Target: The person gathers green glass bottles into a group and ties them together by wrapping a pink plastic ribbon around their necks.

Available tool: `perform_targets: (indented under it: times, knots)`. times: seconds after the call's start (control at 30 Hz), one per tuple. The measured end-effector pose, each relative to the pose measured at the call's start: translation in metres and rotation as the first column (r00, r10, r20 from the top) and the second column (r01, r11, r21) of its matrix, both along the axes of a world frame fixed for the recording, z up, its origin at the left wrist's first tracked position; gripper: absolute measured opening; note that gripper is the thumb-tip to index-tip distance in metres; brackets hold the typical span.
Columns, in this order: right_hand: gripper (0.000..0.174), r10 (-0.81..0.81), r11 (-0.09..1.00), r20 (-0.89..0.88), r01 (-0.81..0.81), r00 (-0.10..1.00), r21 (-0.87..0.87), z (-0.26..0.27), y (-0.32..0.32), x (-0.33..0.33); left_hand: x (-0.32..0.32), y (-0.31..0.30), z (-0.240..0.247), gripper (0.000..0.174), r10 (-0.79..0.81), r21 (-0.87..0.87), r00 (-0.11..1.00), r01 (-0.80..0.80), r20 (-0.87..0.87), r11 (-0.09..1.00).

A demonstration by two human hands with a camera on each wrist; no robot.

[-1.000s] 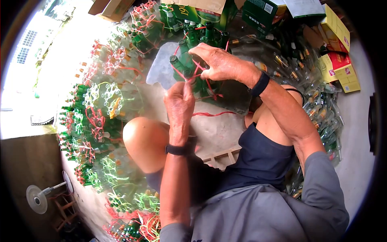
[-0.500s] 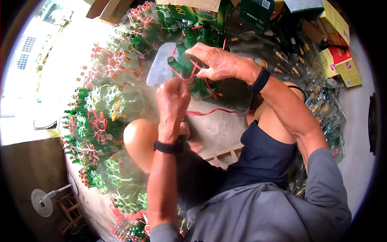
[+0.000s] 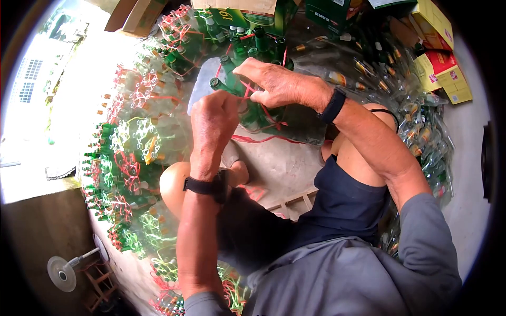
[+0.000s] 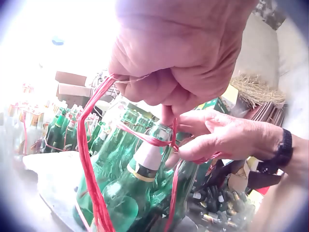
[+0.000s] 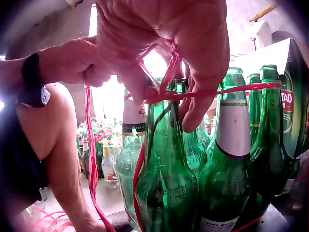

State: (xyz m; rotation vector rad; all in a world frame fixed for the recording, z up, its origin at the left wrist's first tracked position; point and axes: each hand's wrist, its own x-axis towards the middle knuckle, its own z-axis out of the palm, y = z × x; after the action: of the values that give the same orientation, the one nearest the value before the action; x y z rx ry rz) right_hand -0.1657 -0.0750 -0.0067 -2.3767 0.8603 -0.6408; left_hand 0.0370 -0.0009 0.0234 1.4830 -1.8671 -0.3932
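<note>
A bundle of green glass bottles (image 5: 166, 169) stands upright, with red plastic twine (image 5: 231, 91) round the necks. My left hand (image 3: 213, 124) is at the near left side of the bundle. Its curled fingers grip a length of the twine (image 4: 87, 140) that hangs in front of the bottles in the left wrist view. Over the near necks, my right hand (image 3: 287, 87) holds the twine where strands cross, thumb and fingers close around one neck. In the right wrist view, its fingers (image 5: 193, 113) reach down between two bottles.
Many tied bottle bundles (image 3: 132, 139) stand along the left. Loose bottles (image 3: 421, 139) lie heaped at the right. Cartons (image 3: 247, 16) stand behind the bundle, and yellow boxes (image 3: 448, 79) at the far right. A grey slab (image 3: 203, 79) lies under the bundle. A fan (image 3: 62, 274) stands lower left.
My left hand has moved left and outward, gripping the twine. My right hand stays at the bottle necks. The whole head view has shifted slightly.
</note>
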Motion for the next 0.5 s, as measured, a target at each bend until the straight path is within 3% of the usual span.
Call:
perform_targets:
  times: [0.13, 0.2, 0.33, 0.5]
  knots:
    - [0.063, 0.008, 1.0, 0.036, -0.008, 0.999, -0.019, -0.004, -0.001, 0.002, 0.004, -0.017, 0.001, 0.014, -0.015, 0.013, 0.998, 0.015, 0.066, 1.0]
    - [0.062, 0.003, 1.0, 0.038, -0.003, 0.999, -0.004, -0.004, 0.0, 0.001, 0.005, -0.028, 0.0, 0.014, -0.05, -0.06, 0.995, 0.056, 0.091, 0.997]
    - [0.052, -0.004, 1.0, 0.06, 0.005, 0.998, -0.015, -0.003, 0.001, 0.001, 0.008, -0.043, -0.001, 0.018, -0.007, 0.085, 0.989, -0.005, 0.146, 0.996]
    - [0.051, 0.001, 1.0, 0.057, -0.002, 0.998, 0.02, -0.001, 0.0, 0.001, 0.018, -0.046, -0.016, 0.017, -0.017, 0.126, 0.993, 0.003, 0.113, 0.992]
